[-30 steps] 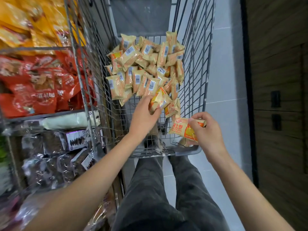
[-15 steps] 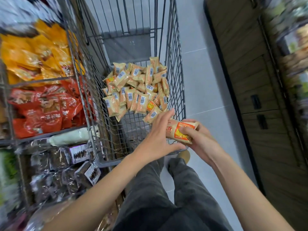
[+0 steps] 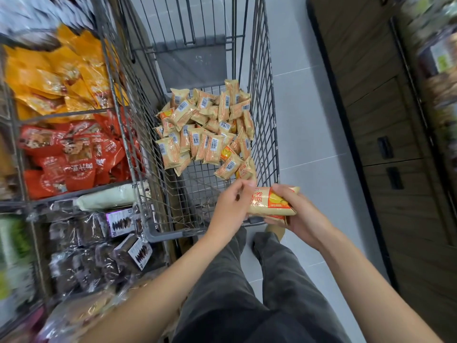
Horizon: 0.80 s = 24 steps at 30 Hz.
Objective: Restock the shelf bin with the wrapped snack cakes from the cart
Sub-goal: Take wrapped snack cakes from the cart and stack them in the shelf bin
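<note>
A pile of tan wrapped snack cakes [image 3: 205,129] with barcode labels lies in the grey wire cart [image 3: 269,134]. Just above the cart's near rim, both hands hold a small stack of wrapped snack cakes [image 3: 268,203]. My right hand [image 3: 300,216] grips the stack from the right and underneath, thumb over the top. My left hand [image 3: 230,209] holds its left end, fingers curled around it. The wire shelf bins [image 3: 14,112] stand to the left of the cart.
Left shelving holds yellow packets [image 3: 54,78], red packets [image 3: 74,154] and dark wrapped boxes [image 3: 103,233] lower down. A dark wooden cabinet [image 3: 385,144] lines the right side of the tiled aisle [image 3: 306,125]. My legs in grey trousers [image 3: 242,288] stand behind the cart.
My left hand left the pile with cakes and joined my right hand, so both now hold one stack at the cart's near rim. The view tilted and shifted.
</note>
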{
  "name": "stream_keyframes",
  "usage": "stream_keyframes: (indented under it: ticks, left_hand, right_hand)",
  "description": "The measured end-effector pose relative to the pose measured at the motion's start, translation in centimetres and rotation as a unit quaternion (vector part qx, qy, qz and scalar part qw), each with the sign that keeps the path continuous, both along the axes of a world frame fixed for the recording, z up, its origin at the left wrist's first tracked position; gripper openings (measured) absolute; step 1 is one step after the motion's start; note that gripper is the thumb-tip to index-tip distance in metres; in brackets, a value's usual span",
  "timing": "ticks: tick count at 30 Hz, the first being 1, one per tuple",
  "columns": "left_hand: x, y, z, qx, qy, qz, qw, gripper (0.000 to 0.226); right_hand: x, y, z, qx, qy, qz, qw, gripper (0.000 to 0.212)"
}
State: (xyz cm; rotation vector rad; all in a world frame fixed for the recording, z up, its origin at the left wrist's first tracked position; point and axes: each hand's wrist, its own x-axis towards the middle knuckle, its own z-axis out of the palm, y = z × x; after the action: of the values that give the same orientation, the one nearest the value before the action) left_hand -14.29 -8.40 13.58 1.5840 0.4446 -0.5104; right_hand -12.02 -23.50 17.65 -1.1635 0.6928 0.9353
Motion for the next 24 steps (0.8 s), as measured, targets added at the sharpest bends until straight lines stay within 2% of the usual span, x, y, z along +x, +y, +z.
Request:
stream_keyframes:
  ticks: [3,6,9,11,12,14,16,18,21,22,24]
  left_hand:
    - [0.1,0.4,-0.5,0.119,-0.092,-0.035,0.988,0.046]
    - [0.2,1.0,-1.3,0.146,-0.129,-0.079,0.978,0.051]
    - [0.6,1.5,-2.3,0.086,-0.064,-0.113,0.988,0.051]
    - [2.1,1.6,-3.6,0.036,0.022,-0.076,0.996,0.05]
    - [3.1,1.7,-4.7,0.036,0.056,-0.052,0.996,0.046]
    - [5.0,1.9,-7.5,0.122,0.068,-0.074,0.987,0.029]
    - [6.7,2.0,-10.1,0.218,0.037,-0.158,0.962,0.027]
    - [8.2,1.9,-12.7,0.248,-0.014,-0.244,0.938,0.041]
    - [10.3,1.1,-16.4,0.295,-0.057,-0.405,0.863,0.066]
    - [10.9,0.8,-17.5,0.305,-0.054,-0.439,0.844,0.07]
    - [11.6,0.1,-19.3,0.315,-0.042,-0.455,0.832,0.077]
  right_hand:
    - [0.0,0.0,-0.1,0.04,0.025,0.055,0.997,0.07]
    - [0.3,0.0,-0.2,0.054,0.046,0.045,0.996,0.07]
    - [0.7,0.3,-0.6,-0.005,0.043,0.014,0.999,0.058]
    - [0.7,0.4,-1.1,-0.062,0.032,-0.007,0.998,0.045]
    - [0.5,0.4,-1.4,-0.082,0.023,-0.018,0.996,0.039]
    - [0.2,0.0,-1.8,-0.111,-0.004,-0.043,0.993,0.033]
    - [0.0,-0.8,-1.9,-0.149,-0.029,-0.075,0.986,0.032]
    - [-0.1,-1.6,-1.9,-0.181,-0.042,-0.104,0.977,0.031]
    - [-0.3,-2.1,-1.9,-0.184,-0.047,-0.126,0.974,0.029]
    - [-0.4,-2.1,-2.0,-0.185,-0.046,-0.126,0.973,0.029]
    - [-0.7,-1.9,-2.1,-0.188,-0.047,-0.13,0.972,0.032]
